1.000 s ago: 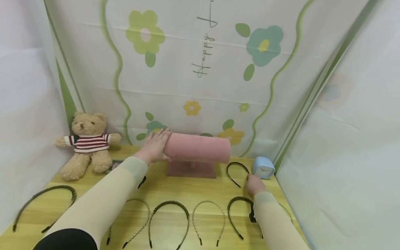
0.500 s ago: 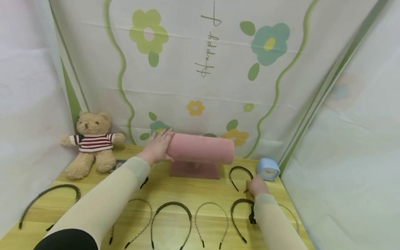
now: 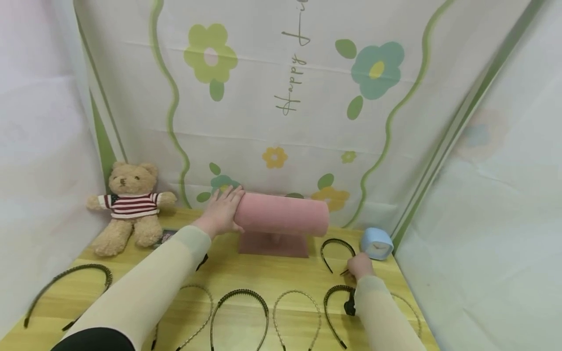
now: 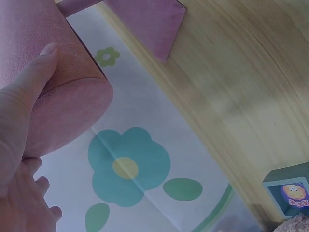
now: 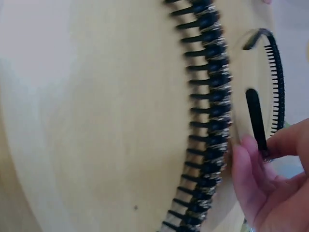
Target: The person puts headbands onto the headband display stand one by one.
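A pink velvety headband stand, a padded roll on a post and flat base, stands at the back of the table. My left hand grips the roll's left end; in the left wrist view the thumb lies along one side and the fingertips show past the end. At the right, my right hand pinches one end of a dark toothed headband. The right wrist view shows that headband with its black tip sticking out from between thumb and fingers.
Several headbands lie across the front, among them a dark toothed one and a pale twisted one. A blue clock stands beside my right hand. At the left sits a teddy bear by a small dark box. White fabric walls surround the table.
The head view has shifted slightly. My right hand has drawn a little nearer the front with the headband's end, apart from the clock now. My left hand keeps its grip on the roll.
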Demonstrator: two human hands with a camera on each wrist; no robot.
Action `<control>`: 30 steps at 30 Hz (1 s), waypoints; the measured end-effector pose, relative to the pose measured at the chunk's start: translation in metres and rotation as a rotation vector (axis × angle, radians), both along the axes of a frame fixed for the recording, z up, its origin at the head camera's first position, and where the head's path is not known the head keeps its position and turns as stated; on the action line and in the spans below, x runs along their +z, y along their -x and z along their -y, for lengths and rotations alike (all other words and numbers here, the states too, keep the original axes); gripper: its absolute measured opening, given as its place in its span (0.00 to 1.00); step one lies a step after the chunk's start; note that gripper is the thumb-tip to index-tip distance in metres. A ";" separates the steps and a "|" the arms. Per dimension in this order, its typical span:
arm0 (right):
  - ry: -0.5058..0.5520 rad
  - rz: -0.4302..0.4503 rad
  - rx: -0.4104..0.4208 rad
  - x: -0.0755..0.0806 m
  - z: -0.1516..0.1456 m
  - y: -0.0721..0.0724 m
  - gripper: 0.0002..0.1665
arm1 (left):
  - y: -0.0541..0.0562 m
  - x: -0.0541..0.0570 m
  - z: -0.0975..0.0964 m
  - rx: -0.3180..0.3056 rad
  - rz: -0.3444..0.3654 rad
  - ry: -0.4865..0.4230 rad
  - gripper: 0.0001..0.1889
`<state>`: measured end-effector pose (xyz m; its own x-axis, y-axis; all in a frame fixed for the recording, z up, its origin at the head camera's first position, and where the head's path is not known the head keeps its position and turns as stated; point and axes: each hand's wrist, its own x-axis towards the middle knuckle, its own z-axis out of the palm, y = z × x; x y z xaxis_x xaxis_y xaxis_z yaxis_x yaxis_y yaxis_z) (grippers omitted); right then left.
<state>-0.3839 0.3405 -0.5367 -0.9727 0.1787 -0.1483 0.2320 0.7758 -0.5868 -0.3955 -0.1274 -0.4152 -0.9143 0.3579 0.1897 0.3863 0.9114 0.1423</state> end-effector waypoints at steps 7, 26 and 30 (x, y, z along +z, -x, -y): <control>0.361 -0.132 -0.142 0.020 0.010 -0.004 0.25 | -0.002 0.001 -0.002 -0.009 0.012 -0.022 0.66; 0.677 -0.118 -0.201 0.085 0.038 0.007 0.44 | -0.005 0.003 -0.001 -0.025 0.090 -0.198 0.62; 0.782 -0.178 -0.179 0.090 0.047 0.007 0.34 | -0.008 0.005 -0.001 -0.026 0.110 -0.229 0.62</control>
